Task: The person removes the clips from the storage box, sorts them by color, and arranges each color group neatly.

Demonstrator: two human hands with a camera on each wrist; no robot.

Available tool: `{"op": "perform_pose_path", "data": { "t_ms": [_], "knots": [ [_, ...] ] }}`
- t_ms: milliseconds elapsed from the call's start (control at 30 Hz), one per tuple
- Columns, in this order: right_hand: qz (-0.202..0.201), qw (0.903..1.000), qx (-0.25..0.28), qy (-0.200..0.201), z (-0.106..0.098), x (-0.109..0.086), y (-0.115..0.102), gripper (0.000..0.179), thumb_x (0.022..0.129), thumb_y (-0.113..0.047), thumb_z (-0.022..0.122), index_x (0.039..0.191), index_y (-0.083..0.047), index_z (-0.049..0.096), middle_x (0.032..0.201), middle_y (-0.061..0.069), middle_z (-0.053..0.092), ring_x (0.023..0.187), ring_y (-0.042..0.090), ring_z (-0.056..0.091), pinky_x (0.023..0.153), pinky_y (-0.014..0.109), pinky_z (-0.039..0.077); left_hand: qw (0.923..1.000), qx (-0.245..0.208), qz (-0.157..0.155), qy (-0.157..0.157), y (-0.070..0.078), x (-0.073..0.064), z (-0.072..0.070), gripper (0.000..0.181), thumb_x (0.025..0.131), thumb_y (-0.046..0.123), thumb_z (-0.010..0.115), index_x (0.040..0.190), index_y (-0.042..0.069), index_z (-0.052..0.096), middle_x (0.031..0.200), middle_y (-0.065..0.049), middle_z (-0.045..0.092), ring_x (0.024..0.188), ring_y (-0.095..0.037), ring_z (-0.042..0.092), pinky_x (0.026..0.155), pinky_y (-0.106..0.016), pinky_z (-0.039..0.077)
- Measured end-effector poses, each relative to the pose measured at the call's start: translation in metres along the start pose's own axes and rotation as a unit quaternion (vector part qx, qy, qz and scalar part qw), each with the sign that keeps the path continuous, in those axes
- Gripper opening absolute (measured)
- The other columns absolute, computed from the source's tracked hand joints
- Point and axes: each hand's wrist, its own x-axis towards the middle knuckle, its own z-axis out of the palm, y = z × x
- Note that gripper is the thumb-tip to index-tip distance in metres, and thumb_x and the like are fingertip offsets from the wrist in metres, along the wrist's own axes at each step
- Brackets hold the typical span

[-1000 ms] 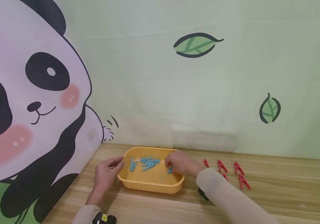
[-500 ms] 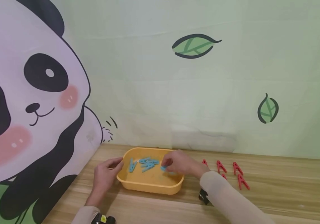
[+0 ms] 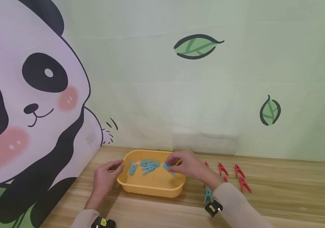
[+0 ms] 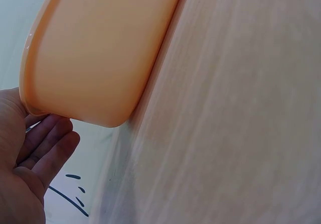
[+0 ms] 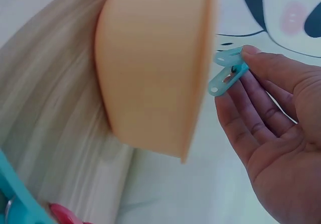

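A yellow plastic basin (image 3: 151,191) stands on the table with several blue clothespins (image 3: 149,165) lying inside it. My left hand (image 3: 105,177) holds the basin's left rim between thumb and fingers; in the left wrist view its fingers (image 4: 57,151) come up against the rim's outer side. Over the right part of the basin, my right hand (image 3: 189,166) pinches one blue clothespin (image 5: 229,71) between thumb and fingertips. That clothespin is raised near the rim in the right wrist view.
Several red clothespins (image 3: 239,171) lie on the wooden table (image 3: 287,190) right of the basin, some partly hidden by the right forearm. One blue clothespin (image 3: 208,195) lies beside the right wrist camera (image 3: 213,207). A panda-printed backdrop (image 3: 139,79) stands behind.
My right hand has risen from the basin's floor with a blue clothespin in its fingertips. The blue clothespin on the table has come into sight. My left hand stays at the rim.
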Motion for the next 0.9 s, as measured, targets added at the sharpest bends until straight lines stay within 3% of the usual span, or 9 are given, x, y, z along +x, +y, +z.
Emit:
{"op": "perform_pose_path", "data": {
  "t_ms": [67, 233, 633, 833, 900],
  "knots": [
    [0.000, 1.0000, 0.005, 0.008, -0.003, -0.006, -0.006, 0.012, 0.095, -0.009, 0.081, 0.107, -0.006, 0.078, 0.097, -0.004, 0.074, 0.093, 0.015, 0.068, 0.085, 0.027, 0.060, 1.0000, 0.000, 0.002, -0.001, 0.000, 0.000, 0.000, 0.025, 0.098, 0.013, 0.079, 0.119, 0.001, 0.079, 0.113, -0.014, 0.079, 0.106, -0.028, 0.074, 0.090, -0.030, 0.062],
    [0.007, 0.9996, 0.015, 0.024, -0.008, -0.022, -0.013, 0.011, 0.096, -0.009, 0.080, 0.107, -0.009, 0.077, 0.099, -0.005, 0.073, 0.094, 0.015, 0.068, 0.086, 0.029, 0.061, 1.0000, 0.001, 0.002, -0.003, 0.000, 0.001, 0.000, 0.024, 0.098, 0.012, 0.078, 0.120, 0.001, 0.079, 0.114, -0.014, 0.078, 0.107, -0.029, 0.073, 0.093, -0.035, 0.062],
    [0.031, 0.9973, 0.004, 0.066, -0.025, -0.059, -0.013, 0.012, 0.097, -0.011, 0.079, 0.109, -0.009, 0.077, 0.100, -0.003, 0.073, 0.096, 0.017, 0.069, 0.088, 0.032, 0.062, 0.9998, 0.006, -0.011, -0.014, 0.002, 0.000, -0.002, 0.027, 0.101, 0.014, 0.075, 0.124, 0.002, 0.077, 0.119, -0.015, 0.077, 0.112, -0.030, 0.071, 0.098, -0.044, 0.060],
    [0.052, 0.9958, 0.013, 0.074, -0.031, -0.075, -0.005, 0.012, 0.096, -0.009, 0.079, 0.108, -0.008, 0.076, 0.098, 0.000, 0.074, 0.089, 0.021, 0.071, 0.069, 0.036, 0.065, 0.9998, 0.005, -0.010, -0.016, 0.001, 0.000, -0.002, 0.027, 0.101, 0.015, 0.075, 0.124, 0.002, 0.077, 0.120, -0.015, 0.077, 0.113, -0.031, 0.071, 0.099, -0.044, 0.059],
    [0.055, 0.9953, 0.011, 0.080, -0.033, -0.080, -0.001, 0.013, 0.096, -0.008, 0.080, 0.108, -0.006, 0.076, 0.097, 0.001, 0.074, 0.088, 0.021, 0.071, 0.071, 0.033, 0.064, 0.9998, 0.005, -0.008, -0.016, 0.001, 0.000, -0.002, 0.027, 0.101, 0.015, 0.076, 0.124, 0.002, 0.077, 0.120, -0.015, 0.077, 0.114, -0.031, 0.071, 0.099, -0.044, 0.059]
  ]
}}
